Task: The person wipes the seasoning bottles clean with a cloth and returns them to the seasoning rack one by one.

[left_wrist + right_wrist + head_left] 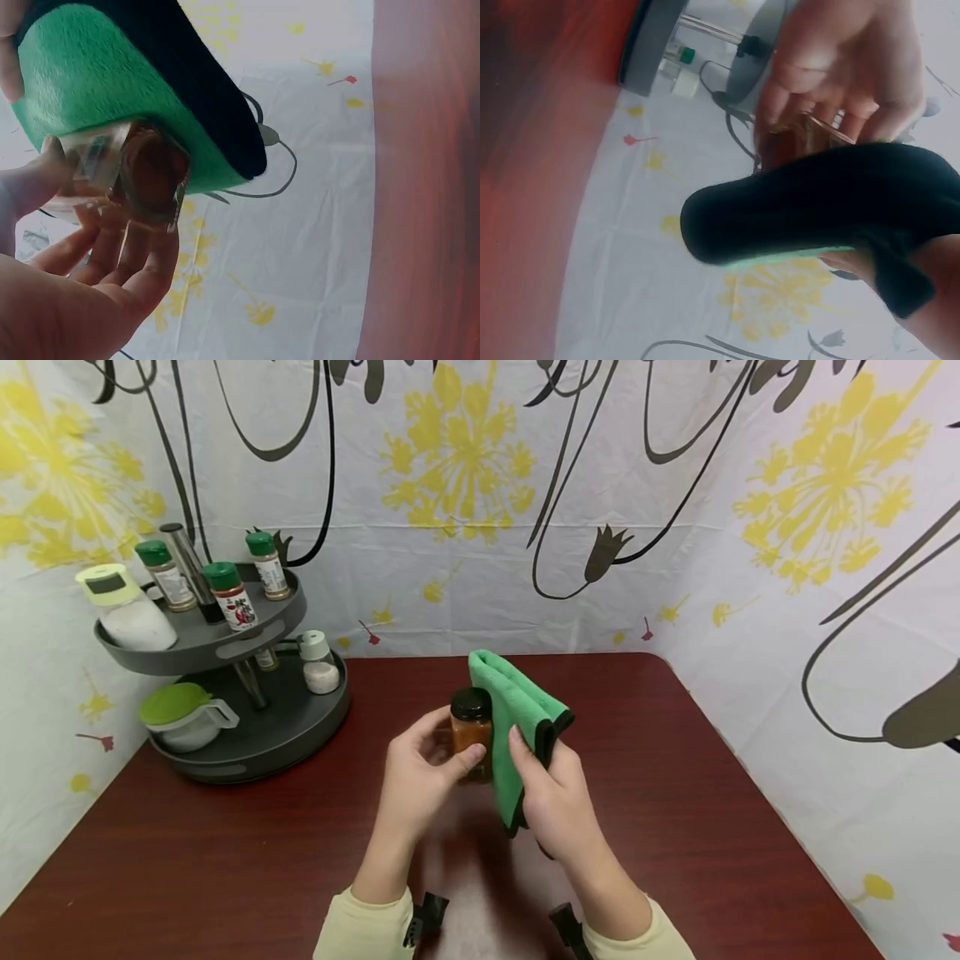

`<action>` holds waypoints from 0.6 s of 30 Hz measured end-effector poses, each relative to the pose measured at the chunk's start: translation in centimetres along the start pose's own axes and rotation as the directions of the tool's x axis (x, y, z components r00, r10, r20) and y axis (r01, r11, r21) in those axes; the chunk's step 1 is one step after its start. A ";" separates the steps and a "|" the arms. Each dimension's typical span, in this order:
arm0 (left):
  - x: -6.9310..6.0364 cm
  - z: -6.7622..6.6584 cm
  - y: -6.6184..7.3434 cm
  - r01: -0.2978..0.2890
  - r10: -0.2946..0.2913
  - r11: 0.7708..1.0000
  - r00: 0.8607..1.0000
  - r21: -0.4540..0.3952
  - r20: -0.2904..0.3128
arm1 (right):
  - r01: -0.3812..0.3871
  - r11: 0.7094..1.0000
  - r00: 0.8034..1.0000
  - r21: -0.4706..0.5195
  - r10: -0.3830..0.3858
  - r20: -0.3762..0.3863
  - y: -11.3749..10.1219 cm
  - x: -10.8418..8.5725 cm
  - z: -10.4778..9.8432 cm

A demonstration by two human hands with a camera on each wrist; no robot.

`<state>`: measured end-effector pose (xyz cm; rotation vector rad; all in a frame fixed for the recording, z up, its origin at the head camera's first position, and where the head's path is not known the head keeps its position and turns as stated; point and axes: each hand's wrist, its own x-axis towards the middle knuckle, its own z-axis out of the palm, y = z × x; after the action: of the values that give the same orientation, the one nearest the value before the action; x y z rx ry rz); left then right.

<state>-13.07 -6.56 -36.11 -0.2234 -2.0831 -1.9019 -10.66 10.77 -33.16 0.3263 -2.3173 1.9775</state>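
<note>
In the head view, my left hand [418,772] grips a small spice jar [471,727] with a black lid and orange-brown contents, held upright above the table. My right hand [558,797] holds a folded green cloth [517,710] with black edging, thumb on its near face. The cloth lies against the jar's right side. From the left wrist view, the clear jar's base [154,172] shows, with my left thumb and fingers around it and the green cloth [97,75] behind. The dark cloth edge [795,202] covers part of the jar in the right wrist view.
A two-tier grey turntable rack [247,760] stands at the left on the brown table [660,860]. It carries several green-capped shakers [232,597], a white-powder bottle [135,614], a small white-capped bottle [318,664] and a green-lidded pot [187,718]. Patterned sheeting [465,585] surrounds the table.
</note>
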 end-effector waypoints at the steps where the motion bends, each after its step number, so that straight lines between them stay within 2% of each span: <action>1: 0.0 0.0 0.0 -0.001 0.001 1.000 1.000 0.003 -0.008 | 0.006 1.000 1.000 -0.008 -0.006 0.007 0.1 -0.1 0.1; 5: 0.0 0.0 0.2 -0.007 0.006 1.000 0.999 -0.008 -0.050 | 0.003 0.998 0.999 -0.071 0.000 0.048 0.9 -0.4 0.7; 10: 0.0 -0.2 0.3 -0.007 0.004 1.000 0.996 -0.028 -0.087 | -0.037 0.988 0.994 -0.149 0.052 0.099 1.6 -0.3 0.7; 18: 0.1 -0.8 0.6 0.034 -0.037 0.999 0.996 -0.041 -0.078 | -0.097 0.982 0.986 -0.161 0.116 0.117 1.6 0.3 -0.5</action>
<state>-12.87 -7.35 -35.47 -0.1197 -2.0128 -1.9410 -11.33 11.44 -34.60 0.3310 -2.6011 1.8559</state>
